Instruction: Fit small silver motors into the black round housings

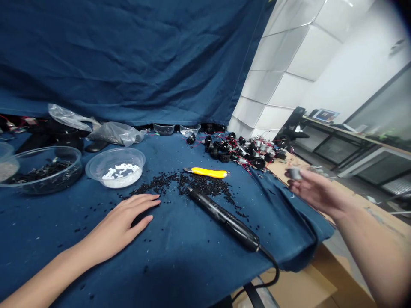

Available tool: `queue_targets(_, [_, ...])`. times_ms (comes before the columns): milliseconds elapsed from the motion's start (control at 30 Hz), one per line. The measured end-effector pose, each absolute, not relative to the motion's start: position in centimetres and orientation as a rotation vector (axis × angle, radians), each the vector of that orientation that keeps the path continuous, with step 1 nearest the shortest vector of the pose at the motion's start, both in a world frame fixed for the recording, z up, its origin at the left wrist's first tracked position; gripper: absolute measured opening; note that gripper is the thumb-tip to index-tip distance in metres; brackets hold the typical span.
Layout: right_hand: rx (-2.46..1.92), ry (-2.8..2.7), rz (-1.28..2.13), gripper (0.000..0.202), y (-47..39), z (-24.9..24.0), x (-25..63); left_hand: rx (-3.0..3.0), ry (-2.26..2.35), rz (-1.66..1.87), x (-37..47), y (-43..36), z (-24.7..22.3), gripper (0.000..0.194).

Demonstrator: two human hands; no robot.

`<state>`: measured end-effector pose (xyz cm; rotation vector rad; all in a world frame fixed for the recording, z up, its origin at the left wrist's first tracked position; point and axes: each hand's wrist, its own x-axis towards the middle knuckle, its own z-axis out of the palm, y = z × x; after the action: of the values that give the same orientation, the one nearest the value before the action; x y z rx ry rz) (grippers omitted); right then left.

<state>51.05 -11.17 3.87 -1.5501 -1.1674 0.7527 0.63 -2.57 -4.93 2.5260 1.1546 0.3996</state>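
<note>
My left hand (123, 224) lies on the blue cloth with its fingers stretched out and nothing in it. Its fingertips are near a scatter of small black screws or bits (205, 185). Past the table's right edge, my right hand (316, 194) is raised, its fingers closed around a small grey motor (293, 173); motion blurs its details. A black electric screwdriver (224, 220) lies between the two hands, its tip among the black bits. Just beyond it rests a yellow utility knife (209, 173).
A clear bowl of white pieces (93, 171) and a larger tub of black parts (77, 171) stand on the left, with plastic bags (117, 133) behind. Black housings and wired motors (237, 149) are heaped at the back right. The screwdriver's cable (276, 269) hangs over the front edge.
</note>
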Motion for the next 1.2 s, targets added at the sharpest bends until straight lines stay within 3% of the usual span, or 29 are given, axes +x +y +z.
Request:
queue_targets(200, [-1.176, -1.090, 0.877, 0.028, -13.1, 9.9, 44.5, 2.511, 1.155, 0.435, 1.0, -2.8, -4.8, 0.047])
queue_targets(433, [-1.217, -1.430, 1.312, 0.029, -15.6, 9.2, 33.8, 2.538, 1.161, 0.556, 1.4, -3.6, -3.9, 0.043])
queue_targets(833, [-1.470, -1.091, 0.633, 0.035, -19.9, 11.1, 44.1, 2.468, 1.201, 0.590, 1.0, -2.7, -5.3, 0.039])
queue_targets(1033, [-1.387, -1.218, 0.812, 0.031, -20.3, 9.6, 42.9, 2.479, 1.196, 0.619, 1.3, -2.7, -5.1, 0.035])
queue_targets(1200, [-1.256, -1.463, 1.246, 0.025, -17.5, 8.7, 34.8, 2.460, 1.242, 0.646, 1.0, -2.4, -5.5, 0.038])
